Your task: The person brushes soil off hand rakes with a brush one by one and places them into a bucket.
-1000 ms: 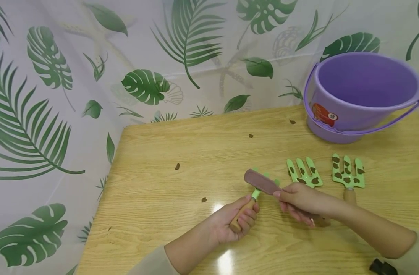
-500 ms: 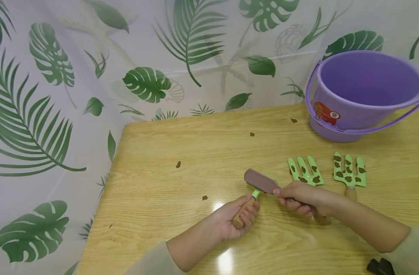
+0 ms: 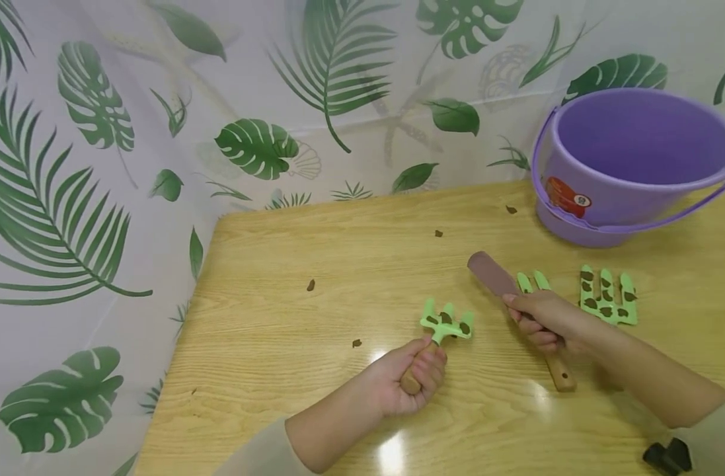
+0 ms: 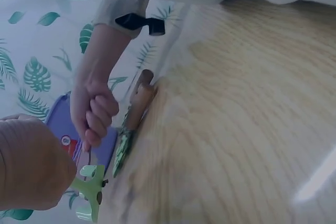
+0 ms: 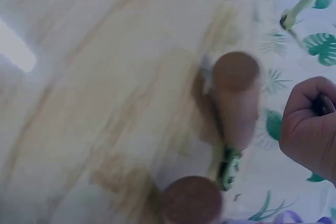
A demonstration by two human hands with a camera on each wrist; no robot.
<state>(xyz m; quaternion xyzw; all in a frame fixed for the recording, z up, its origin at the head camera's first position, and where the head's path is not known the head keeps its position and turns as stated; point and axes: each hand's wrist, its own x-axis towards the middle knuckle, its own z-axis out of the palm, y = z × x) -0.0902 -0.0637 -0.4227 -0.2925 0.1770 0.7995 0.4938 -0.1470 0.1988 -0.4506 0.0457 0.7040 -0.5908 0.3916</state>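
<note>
My left hand [image 3: 398, 380] grips the wooden handle of a small green garden fork [image 3: 447, 328], whose prongs point up and carry dark brown bits. In my right hand [image 3: 543, 318] is a flat mauve-brown tool [image 3: 493, 274] with a rounded end, like a file or scraper; the fingers hide its grip. It stands apart from the held fork. Under the right hand lies a second green fork [image 3: 542, 280], partly covered, its wooden handle emerging below. Farther right, a third green fork [image 3: 609, 305] is spotted with brown bits, its handle hidden behind the forearm.
A purple bucket [image 3: 588, 221] with a lowered handle stands at the back right. Brown flakes are scattered over the wooden table [image 3: 267, 344], such as one flake [image 3: 311, 285] at the left. A leaf-patterned curtain [image 3: 231, 79] borders the back and left side.
The mauve-brown tool, which lay across the prongs of the held fork, has swung away up and right with my right hand. Those prongs now show. My left hand hardly moves.
</note>
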